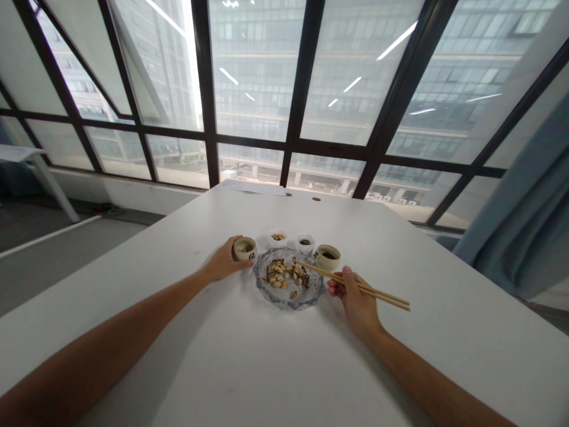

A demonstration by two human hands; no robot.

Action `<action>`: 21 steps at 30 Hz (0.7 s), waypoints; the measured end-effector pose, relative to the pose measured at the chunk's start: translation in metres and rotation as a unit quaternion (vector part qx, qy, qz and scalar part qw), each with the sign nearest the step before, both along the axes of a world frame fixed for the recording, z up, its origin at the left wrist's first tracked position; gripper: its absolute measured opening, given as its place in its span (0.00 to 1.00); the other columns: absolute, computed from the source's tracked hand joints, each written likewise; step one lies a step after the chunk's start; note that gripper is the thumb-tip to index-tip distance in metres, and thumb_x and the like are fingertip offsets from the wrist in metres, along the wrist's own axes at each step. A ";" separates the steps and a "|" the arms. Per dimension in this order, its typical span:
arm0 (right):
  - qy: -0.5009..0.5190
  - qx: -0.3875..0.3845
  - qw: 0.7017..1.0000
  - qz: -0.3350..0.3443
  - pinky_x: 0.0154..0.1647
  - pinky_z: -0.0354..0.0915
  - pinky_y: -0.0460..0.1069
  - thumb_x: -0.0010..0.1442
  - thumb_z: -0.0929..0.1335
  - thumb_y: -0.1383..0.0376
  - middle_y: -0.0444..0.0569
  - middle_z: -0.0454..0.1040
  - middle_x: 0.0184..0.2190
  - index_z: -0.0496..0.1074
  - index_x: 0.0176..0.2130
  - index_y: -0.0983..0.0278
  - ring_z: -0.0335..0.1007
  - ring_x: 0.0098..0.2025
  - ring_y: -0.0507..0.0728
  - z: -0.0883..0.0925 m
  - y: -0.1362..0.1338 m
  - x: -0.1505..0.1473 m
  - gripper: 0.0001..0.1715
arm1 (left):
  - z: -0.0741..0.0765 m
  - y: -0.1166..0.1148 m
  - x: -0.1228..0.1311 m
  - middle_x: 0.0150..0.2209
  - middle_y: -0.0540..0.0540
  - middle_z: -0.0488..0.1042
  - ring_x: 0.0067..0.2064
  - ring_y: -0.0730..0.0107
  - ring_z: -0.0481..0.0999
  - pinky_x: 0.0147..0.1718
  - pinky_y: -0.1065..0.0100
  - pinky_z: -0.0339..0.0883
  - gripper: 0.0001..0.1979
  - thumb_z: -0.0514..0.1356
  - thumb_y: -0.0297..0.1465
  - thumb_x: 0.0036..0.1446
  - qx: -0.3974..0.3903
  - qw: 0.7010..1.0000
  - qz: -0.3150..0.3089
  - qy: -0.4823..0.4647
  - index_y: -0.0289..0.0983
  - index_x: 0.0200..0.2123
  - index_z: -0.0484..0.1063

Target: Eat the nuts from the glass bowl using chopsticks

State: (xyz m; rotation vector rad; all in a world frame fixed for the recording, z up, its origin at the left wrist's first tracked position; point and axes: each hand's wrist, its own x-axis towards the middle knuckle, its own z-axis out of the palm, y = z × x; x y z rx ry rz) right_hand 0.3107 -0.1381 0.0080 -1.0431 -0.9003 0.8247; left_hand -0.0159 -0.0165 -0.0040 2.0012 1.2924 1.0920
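two chopsticks [352,284] sit clenched in the grip of the right hand [355,301], long axis running far-left to near-right, tips over the nuts [283,273] on the glass plate [290,301] just left of that hand. the left hand [223,262] wraps a small cup [245,248] at the plate's far-left edge on the worktop [267,367]. cup contents unclear.

1. No word, brand or number was legible anywhere.
2. The cup [245,248] nearest the left edge of the tabletop [400,249] bore a small dark square mark low on its side, too small to read.
3. The sheets of paper [255,187] at the far edge showed no legible print.
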 end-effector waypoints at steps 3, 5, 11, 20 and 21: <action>-0.177 0.086 0.980 -0.026 0.24 0.71 0.48 0.61 0.69 0.45 0.49 0.78 0.23 0.76 0.31 0.64 0.74 0.22 0.54 0.000 -0.008 0.004 0.25 | -0.001 -0.001 -0.001 0.55 0.36 0.74 0.55 0.52 0.75 0.56 0.52 0.68 0.45 0.71 0.47 0.43 0.017 1.000 -0.009 0.005 0.35 0.60 0.60; -0.296 0.160 0.941 -0.029 0.26 0.71 0.47 0.65 0.67 0.50 0.48 0.79 0.24 0.77 0.32 0.63 0.75 0.24 0.54 0.002 -0.014 0.007 0.21 | -0.001 -0.002 -0.001 0.55 0.36 0.74 0.55 0.52 0.75 0.56 0.52 0.68 0.45 0.71 0.47 0.43 0.028 0.999 -0.014 0.007 0.35 0.60 0.60; -0.464 0.286 0.838 -0.004 0.30 0.71 0.44 0.68 0.65 0.59 0.46 0.80 0.28 0.75 0.36 0.60 0.78 0.29 0.53 0.010 -0.023 0.009 0.12 | -0.001 -0.003 -0.001 0.55 0.38 0.73 0.57 0.51 0.74 0.56 0.52 0.68 0.42 0.71 0.44 0.44 0.065 0.997 -0.014 0.026 0.37 0.60 0.61; -0.493 0.312 0.812 0.005 0.32 0.71 0.44 0.69 0.64 0.63 0.46 0.79 0.29 0.73 0.38 0.60 0.78 0.30 0.53 0.010 -0.024 0.009 0.09 | -0.002 -0.006 0.001 0.57 0.37 0.70 0.59 0.50 0.71 0.59 0.50 0.64 0.39 0.70 0.39 0.45 0.131 0.989 -0.023 0.070 0.37 0.60 0.61; -0.496 0.313 0.810 0.005 0.32 0.71 0.44 0.69 0.65 0.63 0.46 0.79 0.29 0.73 0.38 0.60 0.78 0.30 0.53 0.010 -0.024 0.009 0.08 | -0.002 -0.006 0.001 0.58 0.37 0.70 0.59 0.50 0.70 0.60 0.50 0.64 0.39 0.70 0.38 0.45 0.137 0.987 -0.024 0.076 0.37 0.60 0.61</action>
